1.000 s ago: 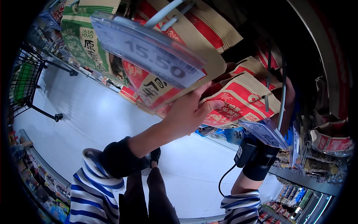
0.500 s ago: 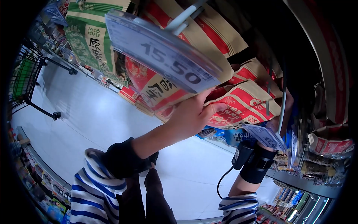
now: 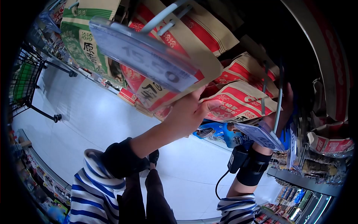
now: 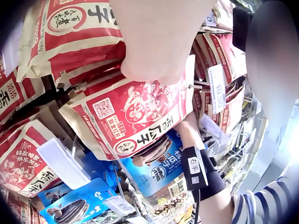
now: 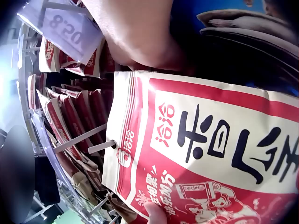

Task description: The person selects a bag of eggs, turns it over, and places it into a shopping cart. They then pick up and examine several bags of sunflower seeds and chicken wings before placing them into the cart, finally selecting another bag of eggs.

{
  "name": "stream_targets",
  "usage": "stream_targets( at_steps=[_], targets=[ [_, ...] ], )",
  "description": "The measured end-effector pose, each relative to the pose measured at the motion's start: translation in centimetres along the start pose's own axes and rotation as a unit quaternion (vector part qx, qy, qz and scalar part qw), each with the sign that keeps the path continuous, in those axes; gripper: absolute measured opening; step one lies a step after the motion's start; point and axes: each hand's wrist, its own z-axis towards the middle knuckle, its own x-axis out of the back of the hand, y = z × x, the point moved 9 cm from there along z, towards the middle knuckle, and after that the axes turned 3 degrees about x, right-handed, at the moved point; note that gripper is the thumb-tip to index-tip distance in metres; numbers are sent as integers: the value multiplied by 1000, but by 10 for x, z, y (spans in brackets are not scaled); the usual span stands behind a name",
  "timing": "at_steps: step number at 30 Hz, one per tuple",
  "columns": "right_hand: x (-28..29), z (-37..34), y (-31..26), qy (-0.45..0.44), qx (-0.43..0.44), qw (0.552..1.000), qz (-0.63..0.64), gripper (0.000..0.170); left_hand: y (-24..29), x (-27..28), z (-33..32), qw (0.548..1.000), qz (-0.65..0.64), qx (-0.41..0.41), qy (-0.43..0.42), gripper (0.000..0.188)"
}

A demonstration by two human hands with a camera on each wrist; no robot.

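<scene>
A red and tan paper bag of melon seeds (image 3: 233, 100) hangs tilted at a wire hook (image 3: 279, 100), its top edge toward the hook. My left hand (image 3: 186, 114) grips its far side, thumb lying on the printed front and the other fingers out of sight behind. In the right wrist view the bag front (image 5: 205, 135) fills much of the picture, with the hook prong through its top hole. My right hand (image 5: 135, 37) is close behind the bag beside the hook; its fingers are hidden, so I cannot tell how they lie.
A 15.50 price tag (image 3: 143, 56) hangs over my left hand. Another price tag (image 3: 259, 135) sits at the hook's end. Green bags (image 3: 87, 41) hang at left, blue seed bags (image 4: 156, 163) below. A shopping cart (image 3: 26, 80) stands on the aisle floor.
My right forearm has shifted slightly down and left, and more of the blue bag shows. My left hand keeps its grip on the melon seed bag. The head view has swayed slightly.
</scene>
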Motion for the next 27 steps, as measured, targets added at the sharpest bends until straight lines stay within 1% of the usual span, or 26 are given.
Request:
stream_targets(
  at_steps=[2,4,5,7,9,10,13,14,17,18,19,21,22,25,26,27],
  targets=[
    [7,1,6,34,-10,996,85,37,0,0,1,1000,19,3,0,33],
    [13,-4,8,76,3,993,91,38,-1,-2,1,1000,23,15,-7,36],
    [18,-7,9,97,9,991,95,39,1,-1,1,1000,21,3,2,42],
    [-2,-15,3,-73,47,983,159,40,6,1,1,999,18,-26,23,51],
    [19,-18,19,55,-17,989,135,42,8,3,2,996,13,-69,49,56],
    [16,-20,18,38,-12,994,100,45,10,4,2,994,10,-94,62,57],
    [5,-24,11,2,23,993,117,48,16,3,-1,994,-27,-87,66,55],
    [5,-26,12,-6,22,994,107,52,16,3,-1,993,-19,-91,72,55],
    [3,-30,13,-90,28,993,73,57,13,3,-1,993,2,-89,79,55],
    [3,-31,13,-83,38,994,53,60,10,3,1,994,8,-80,76,55],
    [4,-33,12,-84,52,994,47,59,9,2,2,995,14,-71,73,56],
    [6,-37,9,-84,81,993,34,57,10,0,6,998,-14,-36,53,56],
    [6,-37,10,-87,74,992,49,57,9,-1,8,999,-28,-19,43,56],
    [5,-32,14,-83,43,992,89,55,5,-1,17,996,19,-18,85,54],
    [1,-30,14,-73,28,992,99,55,5,-1,20,996,15,-21,84,50],
    [0,-28,16,-64,13,992,108,55,13,1,20,985,78,-100,116,49]
  ],
)
